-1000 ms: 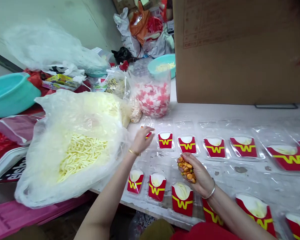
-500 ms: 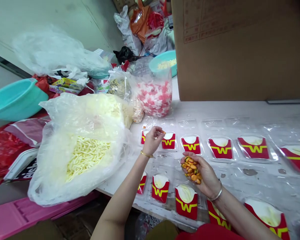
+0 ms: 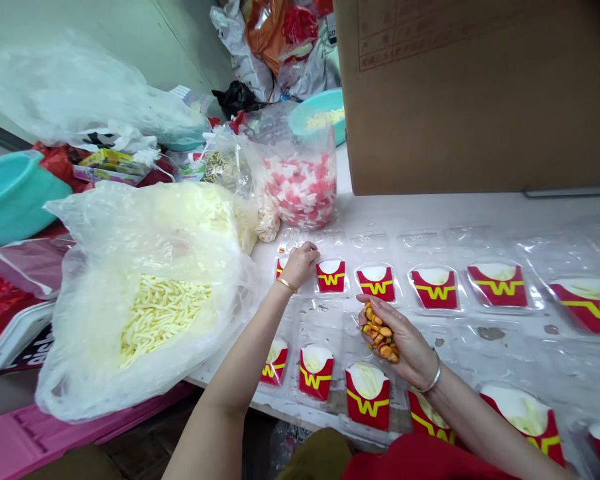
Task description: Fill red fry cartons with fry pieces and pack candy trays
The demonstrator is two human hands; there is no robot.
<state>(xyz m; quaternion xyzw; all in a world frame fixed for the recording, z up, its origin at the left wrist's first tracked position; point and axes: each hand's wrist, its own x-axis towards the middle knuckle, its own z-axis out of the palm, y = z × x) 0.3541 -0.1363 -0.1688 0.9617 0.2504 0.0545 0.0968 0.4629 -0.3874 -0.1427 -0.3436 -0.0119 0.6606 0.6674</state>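
My left hand (image 3: 301,265) has its fingertips pinched together over the back row of clear plastic trays, just beside a red fries box (image 3: 331,276) with a yellow W. Whatever the fingertips hold is too small or hidden to make out. In the cupped palm of my right hand (image 3: 411,343) lie several small orange pieces (image 3: 379,333) with dark and yellow edges. My right hand is above the table, between the two rows of trays. A front-row fries box (image 3: 368,397) sits below and left of it, with a pale cream piece in its white top.
A large clear bag (image 3: 90,320) of pale fry-shaped pieces (image 3: 165,313) covers the table's left side. Behind it stands a bag of pink and white pieces (image 3: 303,190). A big cardboard box (image 3: 480,100) blocks the back right. Turquoise basins (image 3: 17,200) stand at left and back.
My left hand has moved slightly left and back; the orange piece seen in its fingertips before no longer shows. My right hand still cups its pieces. The view has shifted a little.
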